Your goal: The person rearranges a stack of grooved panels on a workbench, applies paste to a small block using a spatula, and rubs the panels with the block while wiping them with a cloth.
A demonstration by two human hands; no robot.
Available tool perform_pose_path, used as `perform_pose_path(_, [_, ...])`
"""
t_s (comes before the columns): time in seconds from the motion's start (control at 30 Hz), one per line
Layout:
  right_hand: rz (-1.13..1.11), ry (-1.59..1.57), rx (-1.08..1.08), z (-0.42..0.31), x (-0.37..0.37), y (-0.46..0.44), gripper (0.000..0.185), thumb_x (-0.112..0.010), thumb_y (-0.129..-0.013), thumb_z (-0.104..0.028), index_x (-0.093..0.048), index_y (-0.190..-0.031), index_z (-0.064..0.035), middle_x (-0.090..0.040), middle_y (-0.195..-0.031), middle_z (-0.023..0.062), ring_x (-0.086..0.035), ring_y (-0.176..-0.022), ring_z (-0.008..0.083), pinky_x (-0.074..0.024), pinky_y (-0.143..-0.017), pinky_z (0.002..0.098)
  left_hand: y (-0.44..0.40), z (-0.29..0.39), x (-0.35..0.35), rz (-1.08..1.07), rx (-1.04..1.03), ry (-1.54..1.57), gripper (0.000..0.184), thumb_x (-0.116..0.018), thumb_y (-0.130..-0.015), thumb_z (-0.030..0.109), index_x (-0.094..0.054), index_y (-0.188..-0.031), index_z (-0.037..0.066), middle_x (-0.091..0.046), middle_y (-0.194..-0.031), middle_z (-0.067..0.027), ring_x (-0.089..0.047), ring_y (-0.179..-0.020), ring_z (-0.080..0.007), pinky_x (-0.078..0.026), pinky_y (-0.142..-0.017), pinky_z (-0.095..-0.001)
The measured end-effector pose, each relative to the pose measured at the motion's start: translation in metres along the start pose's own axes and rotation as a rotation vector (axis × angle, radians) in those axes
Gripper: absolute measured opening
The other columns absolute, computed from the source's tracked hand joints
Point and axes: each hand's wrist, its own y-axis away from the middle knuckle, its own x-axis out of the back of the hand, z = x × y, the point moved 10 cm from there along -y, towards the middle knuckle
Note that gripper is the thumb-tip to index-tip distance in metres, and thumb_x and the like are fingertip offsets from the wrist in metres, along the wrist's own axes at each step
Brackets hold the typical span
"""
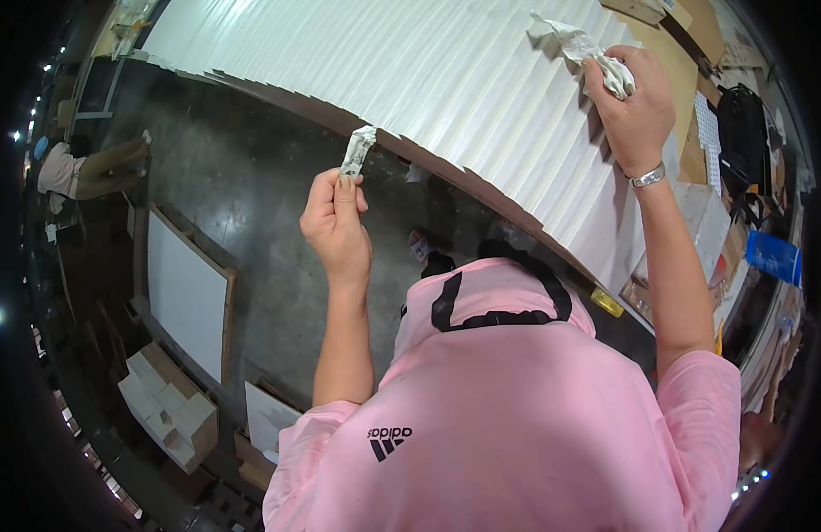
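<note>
Over the white strips (pixel 366 66), 1 cloth (pixel 577 43) is gripped by the right hand (pixel 639 113), beside them 1 smudged wad (pixel 359 149) by the left hand (pixel 337 220) (done and left cannot be told apart).

Black "adidas" (pixel 390 433) legible on pink shirt (pixel 517 408). Striped brand mark (pixel 392 449) printed just beside the word.

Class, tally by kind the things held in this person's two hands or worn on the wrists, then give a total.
Creased white pieces (one in the left hand, one in the right hand): 2
Silver wristband: 1
Total: 3
</note>
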Motion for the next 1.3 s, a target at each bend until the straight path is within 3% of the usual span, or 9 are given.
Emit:
perform_pose_path(0.33, [0.005,-0.010,0.005,0.001,-0.001,0.001,0.026,-0.078,-0.078,-0.031,-0.069,-0.087,-0.0090,-0.063,-0.083,0.0056,-0.059,-0.077,0.0268,-0.0479,-0.067,0.0392,0.001,0.011,0.000,0.004,-0.057,-0.180,0.018,-0.056,-0.101,0.010,-0.064,-0.089,-0.001,-0.053,-0.066,0.0021,-0.045,-0.059,-0.0038,-0.034,-0.053,-0.0217])
perform_pose_path(1.3, [0.009,0.021,0.016,0.001,-0.002,0.002,0.028,-0.077,-0.078,-0.034,-0.070,-0.087,-0.0092,-0.063,-0.082,0.0059,-0.059,-0.076,0.0266,-0.0480,-0.067,0.0389,0.001,0.024,0.006,0.034,-0.092,-0.225,0.017,-0.057,-0.101,0.010,-0.065,-0.092,-0.002,-0.053,-0.068,0.0028,-0.045,-0.060,-0.0031,-0.033,-0.054,-0.0200])
